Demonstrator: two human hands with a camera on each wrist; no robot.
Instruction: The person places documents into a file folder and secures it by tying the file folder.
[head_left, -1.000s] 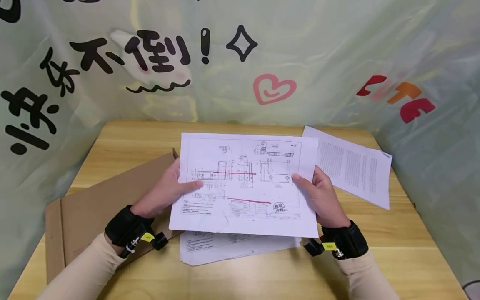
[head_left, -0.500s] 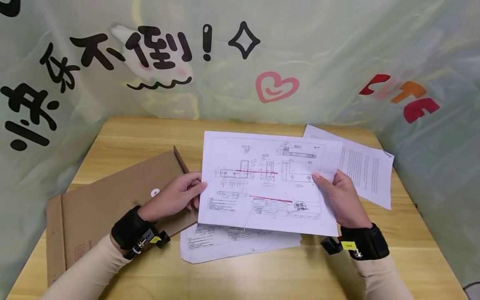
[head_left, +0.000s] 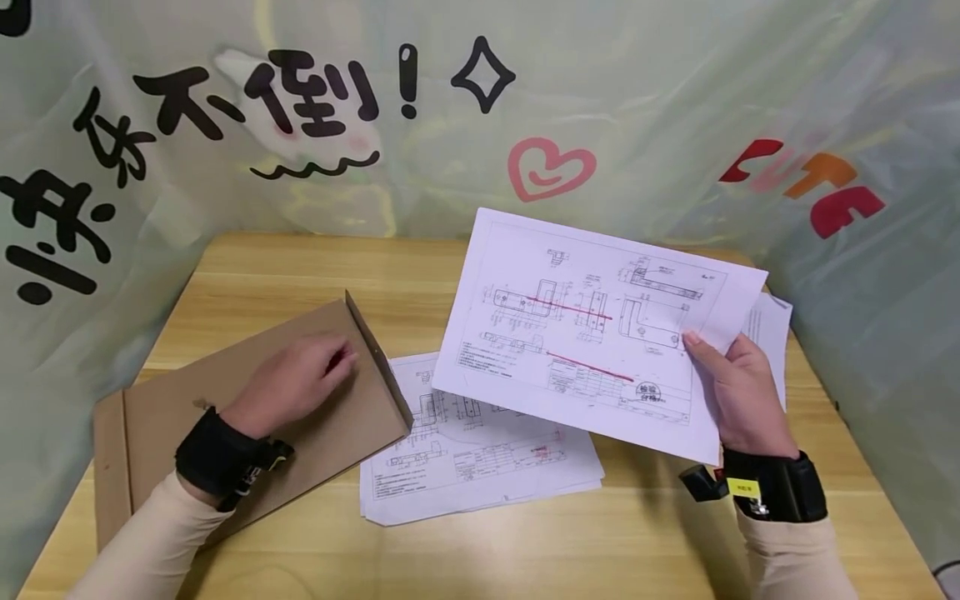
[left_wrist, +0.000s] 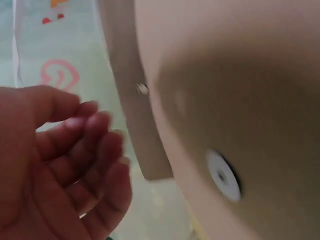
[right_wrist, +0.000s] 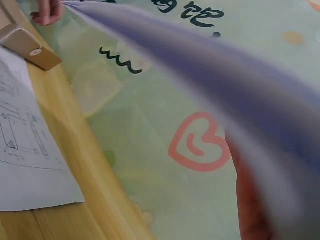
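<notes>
At the table [head_left: 487, 554], the right hand [head_left: 753, 404] pinches a raised drawing [head_left: 570, 333]. The left hand [head_left: 292, 383], loosely curled, empty, hovers over a folder [head_left: 176, 417]; other papers [head_left: 480, 477] lie unlifted.

The left hand [head_left: 292, 385] has left the drawing [head_left: 577, 333] and moved over the folder [head_left: 225, 408] at left. The drawing, tilted now, has shifted right with the right hand [head_left: 750, 396], uncovering more of the lower-centre papers [head_left: 491, 471].

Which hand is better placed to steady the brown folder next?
Probably the left hand: it holds nothing and is right over the brown folder. The right hand is farther off and pinches the drawing sheet.
</notes>
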